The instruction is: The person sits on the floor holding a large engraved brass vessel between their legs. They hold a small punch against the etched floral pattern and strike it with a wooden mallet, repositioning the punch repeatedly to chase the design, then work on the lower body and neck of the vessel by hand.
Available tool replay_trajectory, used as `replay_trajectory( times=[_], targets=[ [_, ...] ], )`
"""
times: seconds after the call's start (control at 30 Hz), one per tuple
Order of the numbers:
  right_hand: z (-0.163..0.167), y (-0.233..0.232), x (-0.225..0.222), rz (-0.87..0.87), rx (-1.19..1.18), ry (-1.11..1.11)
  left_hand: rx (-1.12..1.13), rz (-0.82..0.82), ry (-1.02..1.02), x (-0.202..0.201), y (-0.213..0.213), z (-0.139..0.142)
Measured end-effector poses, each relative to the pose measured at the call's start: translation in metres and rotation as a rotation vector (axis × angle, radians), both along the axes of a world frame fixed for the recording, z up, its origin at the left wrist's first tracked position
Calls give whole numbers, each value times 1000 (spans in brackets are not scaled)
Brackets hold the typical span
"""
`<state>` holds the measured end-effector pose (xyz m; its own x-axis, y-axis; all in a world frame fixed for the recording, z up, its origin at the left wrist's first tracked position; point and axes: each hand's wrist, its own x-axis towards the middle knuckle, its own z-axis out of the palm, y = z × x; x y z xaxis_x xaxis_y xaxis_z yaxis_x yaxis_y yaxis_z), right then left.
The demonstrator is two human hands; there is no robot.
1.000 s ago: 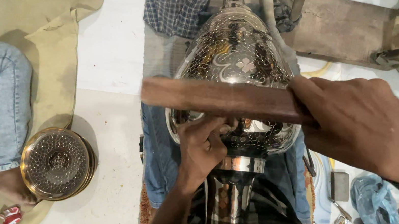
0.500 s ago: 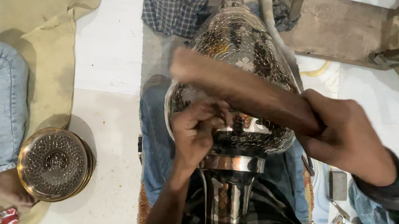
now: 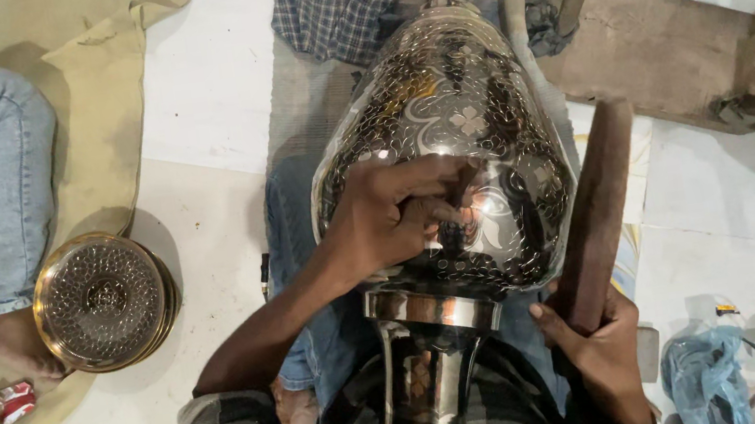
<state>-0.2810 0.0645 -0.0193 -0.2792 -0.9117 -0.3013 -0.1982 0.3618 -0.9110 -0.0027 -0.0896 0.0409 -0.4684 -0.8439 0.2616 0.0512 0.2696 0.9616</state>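
Swung away from its place across the big engraved metal vase [image 3: 448,154], the wooden block [image 3: 596,212] now stands nearly upright at the right of centre in the head view, the right hand [image 3: 600,348] wrapped tight round its lower end, while the left hand [image 3: 397,211] pinches a thin engraving tool [image 3: 456,200] against the vase's belly. Much of that belly, lying across the lap at frame centre, already carries floral patterning, with smooth patches left (my estimate only); the patterned brass bowl [image 3: 103,302] at left looks empty, and the vase's interior cannot be seen.
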Motion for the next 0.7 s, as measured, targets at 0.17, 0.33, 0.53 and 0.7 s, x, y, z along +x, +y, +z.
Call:
replay_trajectory(
  times=[0.17,0.33,0.53,0.7],
  targets=[
    [17,-18,-6,90,-32,155,-96,24,-141,-1,-3,-3],
    [63,-55,-3,208,-199,246,-168,2,-248,2,-4,-10],
    [131,-91,-11,576,73,706,-265,-90,-238,3,-15,-17],
    [121,-86,-2,478,-89,633,-236,-210,-269,0,-23,-11]
  ],
)
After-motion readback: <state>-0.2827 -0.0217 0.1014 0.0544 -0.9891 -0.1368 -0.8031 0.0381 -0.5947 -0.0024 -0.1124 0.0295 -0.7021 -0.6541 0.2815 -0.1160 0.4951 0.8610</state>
